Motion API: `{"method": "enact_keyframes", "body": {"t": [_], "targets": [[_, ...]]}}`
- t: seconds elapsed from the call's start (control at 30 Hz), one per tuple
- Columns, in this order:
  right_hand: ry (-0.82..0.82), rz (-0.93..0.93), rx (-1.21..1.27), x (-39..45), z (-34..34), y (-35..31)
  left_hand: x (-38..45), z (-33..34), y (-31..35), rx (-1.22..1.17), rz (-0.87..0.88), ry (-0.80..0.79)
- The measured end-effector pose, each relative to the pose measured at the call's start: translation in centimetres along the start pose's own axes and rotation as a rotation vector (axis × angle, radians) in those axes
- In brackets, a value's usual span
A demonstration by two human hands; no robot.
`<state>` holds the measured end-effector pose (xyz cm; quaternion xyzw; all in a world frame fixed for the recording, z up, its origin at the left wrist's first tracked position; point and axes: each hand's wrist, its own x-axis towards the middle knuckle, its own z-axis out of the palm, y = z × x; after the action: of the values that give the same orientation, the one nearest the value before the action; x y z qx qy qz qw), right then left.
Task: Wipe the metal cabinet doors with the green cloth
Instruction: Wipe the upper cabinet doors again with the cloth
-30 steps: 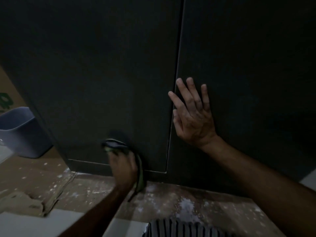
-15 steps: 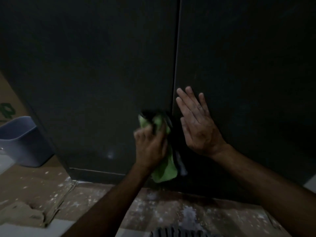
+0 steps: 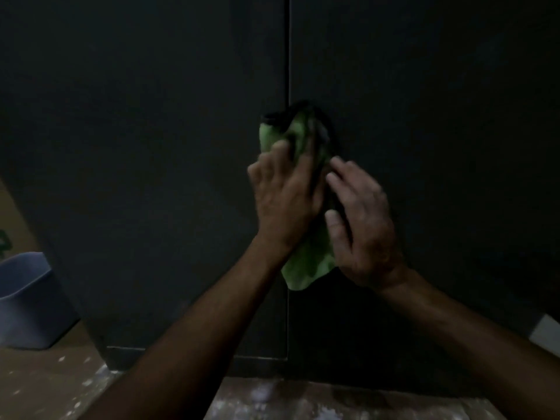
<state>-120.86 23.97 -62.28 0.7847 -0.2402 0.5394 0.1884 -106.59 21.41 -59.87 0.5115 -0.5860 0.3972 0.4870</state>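
Note:
The dark metal cabinet fills most of the view, with its left door (image 3: 151, 147) and right door (image 3: 439, 116) meeting at a vertical seam. My left hand (image 3: 285, 195) grips the green cloth (image 3: 309, 262) and presses it against the seam at mid height. The cloth bunches above my fingers and hangs down below my wrist. My right hand (image 3: 363, 225) sits just right of it on the right door, fingers loosely bent, with the fingertips at the cloth's right edge. The light is dim.
A grey plastic bin (image 3: 24, 301) stands on the floor left of the cabinet, in front of a cardboard box. The brown floor (image 3: 303, 398) below the doors is speckled with white dust. A pale object (image 3: 545, 334) shows at the right edge.
My left hand has carried the cloth from the bottom of the left door up and right to the seam. My right hand has left its flat press and its fingers have bent toward the cloth.

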Motion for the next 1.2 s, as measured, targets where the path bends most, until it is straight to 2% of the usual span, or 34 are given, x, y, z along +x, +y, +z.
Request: {"method": "enact_keyframes", "body": {"t": [0.07,0.13,0.27,0.3,0.37,0.43,0.53,0.6,0.67,0.7,0.87,0.93,0.97,1.03,1.1,1.17,1.2], "targets": [[0.092,0.042,-0.007,1.6,-0.9,0.3,1.5,-0.3,1.7,-0.031,0.1,-0.047],[0.112,0.048,-0.002,2.3,-1.3,0.4,1.6,-1.0,1.6,-0.096,0.201,-0.111],[-0.045,0.041,-0.017,1.6,0.9,-0.6,2.5,-4.4,-3.1,-0.335,0.507,-0.363],[-0.055,0.033,-0.052,1.5,2.0,-0.8,2.9,-5.5,-4.3,-0.408,0.524,-0.453],[-0.019,0.024,-0.153,2.0,4.4,-1.3,3.4,-7.7,-6.0,-0.522,0.439,-0.588],[0.022,0.046,-0.296,2.9,6.3,-2.0,3.5,-8.8,-7.4,-0.576,0.328,-0.612],[-0.017,0.095,-0.521,3.2,7.5,-2.7,4.1,-9.7,-9.3,-0.539,0.273,-0.477],[-0.048,-0.018,-0.579,5.0,6.4,-1.9,5.2,-10.0,-10.1,-0.431,0.316,-0.31],[0.008,-0.112,-0.57,10.1,3.7,-0.1,6.7,-10.3,-10.6,-0.341,0.311,-0.209],[0.08,-0.082,-0.571,13.4,1.9,1.2,7.6,-10.4,-10.9,-0.306,0.301,-0.184],[0.409,0.448,-0.622,24.5,-7.1,6.7,13.0,-10.7,-11.5,-0.276,0.251,-0.082],[0.474,0.593,-0.604,26.3,-6.2,5.4,15.4,-10.6,-11.2,-0.3,0.24,0.01],[0.462,0.586,-0.601,26.9,-4.9,3.9,16.6,-10.5,-10.8,-0.339,0.223,0.059],[0.318,0.341,-0.603,26.2,-1.6,0.5,18.6,-10.2,-9.9,-0.459,0.134,0.152],[0.046,-0.05,-0.622,22.8,0.5,-1.3,20.5,-10.0,-8.9,-0.587,-0.012,0.201],[-0.132,-0.328,-0.623,19.1,-0.6,0.4,22.6,-10.5,-8.1,-0.725,-0.161,0.164],[-0.135,-0.367,-0.609,17.9,-2.0,2.1,23.8,-10.9,-7.6,-0.843,-0.233,0.1]]}}
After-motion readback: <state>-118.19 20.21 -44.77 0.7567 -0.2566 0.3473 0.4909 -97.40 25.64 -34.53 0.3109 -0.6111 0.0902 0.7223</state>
